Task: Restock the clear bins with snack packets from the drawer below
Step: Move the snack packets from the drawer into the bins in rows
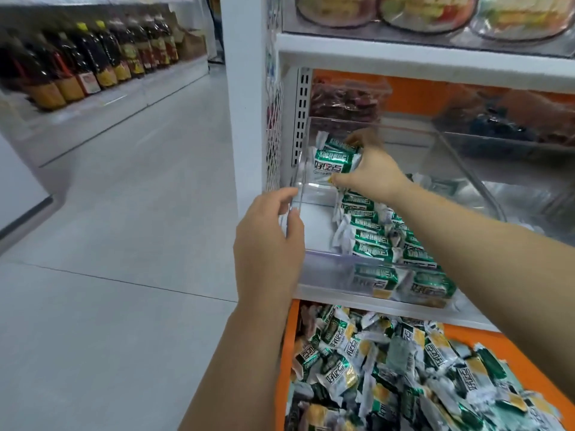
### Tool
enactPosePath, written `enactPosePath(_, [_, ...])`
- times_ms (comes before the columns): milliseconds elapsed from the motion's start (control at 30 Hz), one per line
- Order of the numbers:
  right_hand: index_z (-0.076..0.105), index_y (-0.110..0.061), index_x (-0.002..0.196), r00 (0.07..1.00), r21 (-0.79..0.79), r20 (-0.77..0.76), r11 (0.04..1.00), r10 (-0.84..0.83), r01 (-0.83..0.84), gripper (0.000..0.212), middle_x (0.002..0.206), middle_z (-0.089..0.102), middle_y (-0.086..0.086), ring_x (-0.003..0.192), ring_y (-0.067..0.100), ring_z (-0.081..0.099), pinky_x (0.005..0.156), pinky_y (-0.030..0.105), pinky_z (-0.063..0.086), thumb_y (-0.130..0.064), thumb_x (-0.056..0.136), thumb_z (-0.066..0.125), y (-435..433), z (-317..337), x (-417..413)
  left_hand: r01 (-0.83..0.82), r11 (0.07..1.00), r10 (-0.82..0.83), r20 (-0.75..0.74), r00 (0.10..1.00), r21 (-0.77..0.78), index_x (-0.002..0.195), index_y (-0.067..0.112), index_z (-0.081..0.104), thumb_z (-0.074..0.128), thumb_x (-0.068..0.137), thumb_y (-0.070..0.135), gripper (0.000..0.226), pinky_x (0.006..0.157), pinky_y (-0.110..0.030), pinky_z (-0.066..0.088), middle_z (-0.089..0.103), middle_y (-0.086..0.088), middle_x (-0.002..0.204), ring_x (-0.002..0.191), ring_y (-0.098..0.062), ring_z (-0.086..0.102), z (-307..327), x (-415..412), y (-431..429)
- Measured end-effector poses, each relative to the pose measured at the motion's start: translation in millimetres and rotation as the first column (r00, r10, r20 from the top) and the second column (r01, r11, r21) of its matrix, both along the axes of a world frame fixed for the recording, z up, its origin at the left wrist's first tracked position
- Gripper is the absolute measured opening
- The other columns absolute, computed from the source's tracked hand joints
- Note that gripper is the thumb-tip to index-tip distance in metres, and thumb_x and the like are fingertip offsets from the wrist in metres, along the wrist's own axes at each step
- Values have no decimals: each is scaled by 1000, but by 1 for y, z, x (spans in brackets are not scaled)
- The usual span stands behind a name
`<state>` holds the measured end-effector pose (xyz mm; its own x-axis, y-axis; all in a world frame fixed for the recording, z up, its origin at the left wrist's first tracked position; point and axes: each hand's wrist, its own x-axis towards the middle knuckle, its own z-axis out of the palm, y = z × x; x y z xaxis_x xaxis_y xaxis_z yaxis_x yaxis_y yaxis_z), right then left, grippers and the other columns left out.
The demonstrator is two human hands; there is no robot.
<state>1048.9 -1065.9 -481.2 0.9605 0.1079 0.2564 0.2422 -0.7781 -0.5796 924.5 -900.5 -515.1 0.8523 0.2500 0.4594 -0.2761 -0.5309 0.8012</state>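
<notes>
While the left hand (267, 241) grips a corner of the clear bin (326, 269) at mid-frame, the right hand (370, 172) pinches green snack packets (334, 161) inside it: placement step; next, probably release and reach into the lower-right drawer (287, 353).

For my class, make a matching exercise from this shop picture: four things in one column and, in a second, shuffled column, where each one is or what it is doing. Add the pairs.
1 left hand
2 right hand
3 orange drawer
4 dark bottles

A on a shelf at the far left
B holding green packets inside the clear bin
C gripping the clear bin's left wall
D below the bin, full of loose packets

Pairs: 1-C, 2-B, 3-D, 4-A
</notes>
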Motion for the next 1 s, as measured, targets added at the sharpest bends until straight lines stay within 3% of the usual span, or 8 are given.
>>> enactPosePath(133, [35, -28, 113, 998, 2, -42, 998, -55, 55, 56, 119, 45, -2, 89, 19, 50, 86, 41, 43, -26, 76, 77, 4, -16, 30, -53, 998, 49, 123, 991, 26, 110, 19, 66, 56, 91, 12, 23, 79, -23, 51, 66, 11, 102, 90, 0, 59, -7, 7, -1])
enactPosePath(200, [38, -21, 121, 995, 25, -77, 998, -57, 59, 57, 108, 50, 0, 81, 16, 52, 77, 33, 41, -22, 77, 76, 3, -20, 39, -120, 990, 105, 190, 976, 71, 102, 20, 67, 57, 89, 17, 17, 72, -27, 48, 67, 12, 96, 83, -2, 59, -11, 10, 0])
enactPosePath(300, [39, -14, 129, 993, -26, -113, 999, -45, 42, 63, 96, 55, 4, 82, 19, 55, 72, 29, 40, -18, 78, 77, -1, -25, 49, -238, 951, 173, 297, 939, 197, 94, 21, 68, 56, 88, 23, 13, 73, -21, 28, 68, 12, 86, 66, -4, 58, -13, 15, 2])
enactPosePath(567, [49, -37, 122, 969, -293, -200, 952, -146, 82, 67, 127, 54, 3, 112, 28, 53, 99, 53, 41, -47, 64, 81, 4, -35, 70, -336, 908, 211, 418, 884, 251, 84, 23, 68, 61, 87, 24, 8, 79, -26, 24, 57, 16, 72, 67, -13, 45, -20, 21, 4])
enactPosePath(733, [48, -28, 134, 979, -445, -158, 894, -132, 48, 67, 143, 40, 9, 124, 33, 43, 98, 40, 40, -26, 73, 77, 13, -33, 69, -316, 920, 204, 404, 892, 233, 84, 22, 68, 63, 86, 22, 5, 81, -27, 26, 56, 15, 72, 67, -14, 44, -21, 21, 3])
enactPosePath(800, [53, -26, 122, 987, -375, -119, 925, -109, 57, 53, 135, 47, 5, 118, 28, 46, 91, 37, 40, -20, 74, 74, 13, -34, 64, -315, 921, 204, 408, 890, 229, 84, 22, 68, 62, 86, 23, 7, 82, -26, 25, 49, 18, 72, 67, -13, 44, -21, 21, 3])
enactPosePath(900, [61, -25, 102, 989, -310, -78, 946, -123, 93, 25, 102, 59, -4, 90, 18, 51, 75, 29, 33, -17, 80, 67, 10, -35, 59, -308, 923, 195, 408, 892, 230, 85, 22, 68, 61, 87, 23, 7, 83, -25, 25, 57, 15, 72, 66, -16, 48, -22, 22, 4])
enactPosePath(1000, [67, -24, 102, 986, -290, -57, 948, -155, 132, 19, 78, 53, -13, 82, 14, 48, 77, 26, 31, -16, 86, 64, 7, -37, 61, -302, 925, 190, 408, 893, 230, 84, 22, 68, 62, 87, 23, 6, 83, -26, 25, 61, 13, 74, 66, -16, 49, -22, 22, 4])
